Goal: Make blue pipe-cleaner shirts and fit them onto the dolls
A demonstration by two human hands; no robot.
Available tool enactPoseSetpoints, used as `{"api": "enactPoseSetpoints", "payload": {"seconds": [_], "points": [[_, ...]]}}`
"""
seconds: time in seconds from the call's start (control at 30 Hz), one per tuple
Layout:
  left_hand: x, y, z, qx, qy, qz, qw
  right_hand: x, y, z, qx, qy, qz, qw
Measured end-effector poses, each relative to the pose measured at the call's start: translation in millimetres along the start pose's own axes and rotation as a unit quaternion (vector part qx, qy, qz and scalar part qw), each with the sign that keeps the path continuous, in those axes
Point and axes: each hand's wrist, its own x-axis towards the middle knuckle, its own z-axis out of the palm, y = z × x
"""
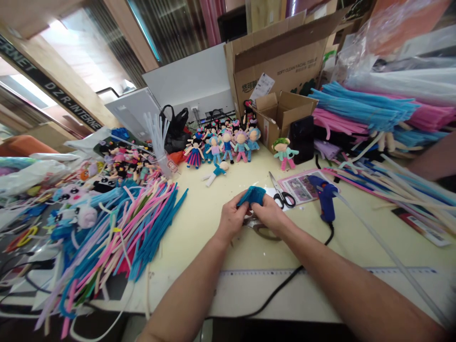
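the left hand grasps the left side of a folded teal piece, which lies between the hands over the desk, touching both; its long axis runs roughly side to side, neither hand nearer. the right hand grasps its right side, black-handled scissors just beyond.

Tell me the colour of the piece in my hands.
The piece is teal blue, seen in the head view.
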Motion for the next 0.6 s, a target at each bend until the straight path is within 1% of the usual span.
{"api": "enactPoseSetpoints", "payload": {"seconds": [0.1, 0.13, 0.2, 0.27, 0.33, 0.4, 0.47, 0.6], "points": [[4, 4, -6.4, -0.046, 0.034, -0.038, 0.998, -2, -7, -4, -0.019, -0.015, -0.014, 1.000], [6, 5, -9.7, -0.058, 0.045, -0.050, 0.996, -2, -10, -7, -0.025, -0.018, -0.027, 0.999], [9, 7, -16.5, -0.075, 0.055, -0.069, 0.993, -3, -15, -13, -0.039, -0.011, -0.078, 0.996], [10, 9, -21.4, -0.089, 0.042, -0.083, 0.992, -3, -18, -19, -0.062, -0.009, -0.133, 0.989], [11, 9, -23.5, -0.107, 0.013, -0.093, 0.990, -3, -20, -22, -0.083, -0.029, -0.154, 0.984], [11, 9, -23.7, -0.123, -0.011, -0.107, 0.987, -4, -20, -23, -0.088, -0.052, -0.149, 0.983], [11, 7, -23.4, -0.136, -0.019, -0.120, 0.983, -4, -20, -23, -0.078, -0.063, -0.131, 0.986], [10, 5, -23.1, -0.163, -0.021, -0.136, 0.977, -5, -20, -22, -0.065, -0.057, -0.109, 0.990]]}}
